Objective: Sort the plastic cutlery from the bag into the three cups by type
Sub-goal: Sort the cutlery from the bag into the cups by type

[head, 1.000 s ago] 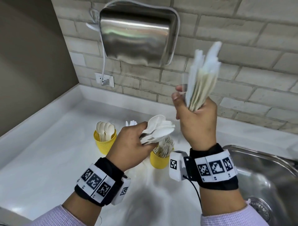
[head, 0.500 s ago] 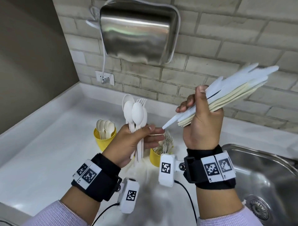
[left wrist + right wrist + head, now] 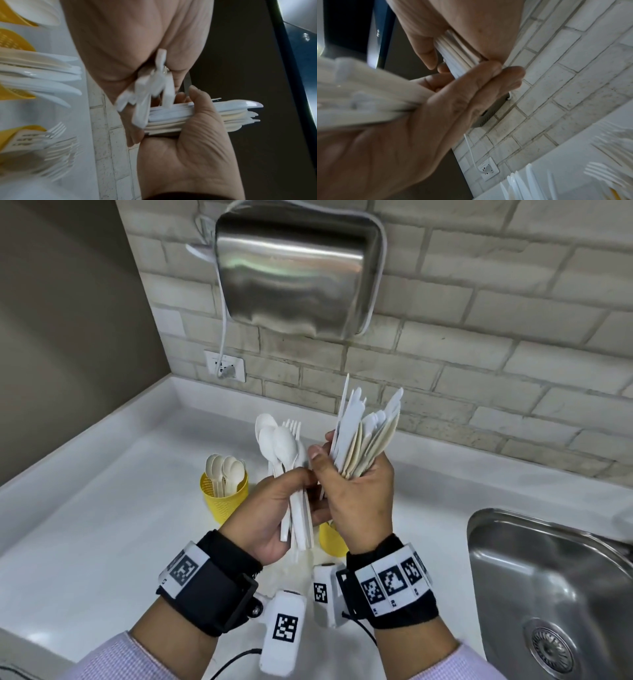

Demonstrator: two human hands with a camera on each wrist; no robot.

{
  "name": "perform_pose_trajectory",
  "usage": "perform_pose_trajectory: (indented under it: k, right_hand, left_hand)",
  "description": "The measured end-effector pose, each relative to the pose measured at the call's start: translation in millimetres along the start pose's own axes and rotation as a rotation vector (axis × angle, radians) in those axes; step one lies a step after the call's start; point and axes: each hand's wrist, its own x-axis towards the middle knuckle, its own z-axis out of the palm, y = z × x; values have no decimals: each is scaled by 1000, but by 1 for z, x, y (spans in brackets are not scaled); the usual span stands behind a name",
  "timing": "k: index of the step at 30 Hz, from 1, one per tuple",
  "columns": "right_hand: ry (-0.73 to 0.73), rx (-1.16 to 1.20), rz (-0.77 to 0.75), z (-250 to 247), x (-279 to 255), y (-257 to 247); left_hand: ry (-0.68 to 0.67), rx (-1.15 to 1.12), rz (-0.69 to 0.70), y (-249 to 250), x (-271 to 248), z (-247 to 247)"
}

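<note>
White countertop (image 3: 85, 525) runs below me into a corner, backed by a pale brick wall (image 3: 479, 354) where a steel hand dryer (image 3: 298, 275) hangs, its cord dropping to a socket (image 3: 225, 367); a steel sink (image 3: 555, 587) sits off to my right. I hold both hands up close together over the counter. My left hand (image 3: 270, 515) is curled round a small bunch of white spoons and forks (image 3: 286, 453), bowls and tines pointing up, handles running down through my palm. My right hand (image 3: 356, 501) clutches a thick fan of white and cream knives (image 3: 366, 436), blades up, fingers wrapped round the handles and thumb across the front. The two bundles nearly meet at my fingertips. Behind my left hand a yellow cup (image 3: 224, 494) stands on the counter, well apart from my hands, holding cream spoons. A second yellow cup (image 3: 330, 539) peeks out under my hands. From my left wrist I see a cup of forks (image 3: 20, 136) and a cup of knives (image 3: 15, 89).
</note>
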Motion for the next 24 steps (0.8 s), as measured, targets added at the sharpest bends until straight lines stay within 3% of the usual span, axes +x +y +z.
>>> perform_pose_trajectory:
  k: [9, 17, 21, 24]
  right_hand:
    - [43, -77, 67, -3, -1, 12]
    - [64, 60, 0, -2, 2, 13]
    - [123, 164, -18, -3, 3, 10]
    - [183, 262, -49, -10, 9, 2]
  left_hand:
    - [28, -5, 6, -1, -1, 0]
    - [10, -60, -5, 5, -5, 4]
    - [5, 16, 31, 6, -7, 1]
    - [109, 288, 180, 4, -8, -1]
